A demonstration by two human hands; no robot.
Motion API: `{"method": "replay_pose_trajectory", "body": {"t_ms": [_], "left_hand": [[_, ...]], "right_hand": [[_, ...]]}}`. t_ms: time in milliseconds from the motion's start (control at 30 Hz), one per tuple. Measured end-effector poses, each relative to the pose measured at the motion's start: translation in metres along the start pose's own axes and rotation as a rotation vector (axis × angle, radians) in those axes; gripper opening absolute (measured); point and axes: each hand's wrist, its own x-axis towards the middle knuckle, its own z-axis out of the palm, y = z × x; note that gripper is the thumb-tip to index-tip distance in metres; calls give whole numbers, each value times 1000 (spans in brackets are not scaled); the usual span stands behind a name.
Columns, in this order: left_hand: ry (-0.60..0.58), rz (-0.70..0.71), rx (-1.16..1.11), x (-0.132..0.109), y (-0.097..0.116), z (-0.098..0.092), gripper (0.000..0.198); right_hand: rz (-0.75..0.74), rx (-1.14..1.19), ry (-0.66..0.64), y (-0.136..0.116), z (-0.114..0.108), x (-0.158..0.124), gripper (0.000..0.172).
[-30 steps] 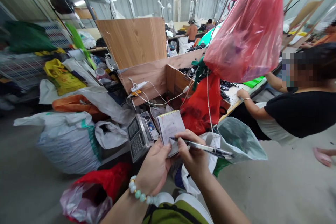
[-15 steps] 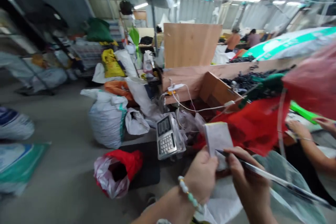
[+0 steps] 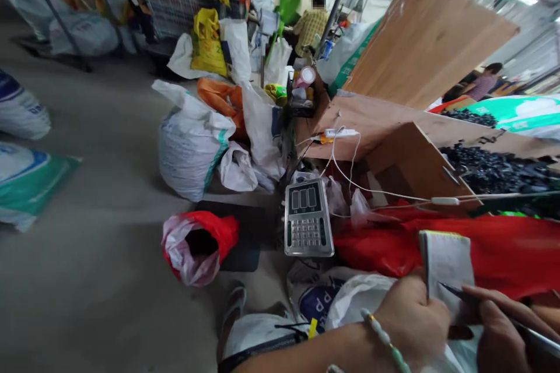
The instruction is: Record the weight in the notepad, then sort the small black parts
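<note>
My left hand (image 3: 413, 323), with a pale bead bracelet on the wrist, is closed around a small spiral notepad (image 3: 448, 262) held upright at the lower right. My right hand (image 3: 503, 332) grips a clear pen (image 3: 485, 309) whose tip rests against the notepad's page. Both hands hover above white plastic sacks (image 3: 350, 303) and in front of a red plastic bag (image 3: 503, 245). A metal weighing-scale display with a keypad (image 3: 307, 217) stands just left of the hands.
A wooden worktable (image 3: 394, 119) with a power strip and white cables holds a heap of black parts (image 3: 490, 166). Filled white sacks (image 3: 190, 140), a red-and-clear bag (image 3: 196, 245) and a green-white sack (image 3: 26, 180) lie on the concrete floor. People sit at the back.
The view swung left and downward; the hanging pink bag and the person at the right left the frame. My hands, still with notepad and pen, now sit at the lower right.
</note>
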Motion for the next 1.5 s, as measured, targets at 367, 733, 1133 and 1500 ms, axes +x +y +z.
{"method": "replay_pose_trajectory", "body": {"t_ms": [367, 733, 1133, 1500], "left_hand": [[22, -19, 140, -4, -17, 26, 33], [93, -5, 298, -3, -44, 62, 39], [160, 12, 350, 7, -54, 71, 46], [174, 31, 396, 11, -65, 71, 38]], "right_hand": [[42, 357, 34, 14, -14, -7, 11], [77, 556, 83, 36, -44, -9, 11], [120, 723, 149, 51, -55, -3, 11], [60, 627, 136, 59, -55, -5, 11]]}}
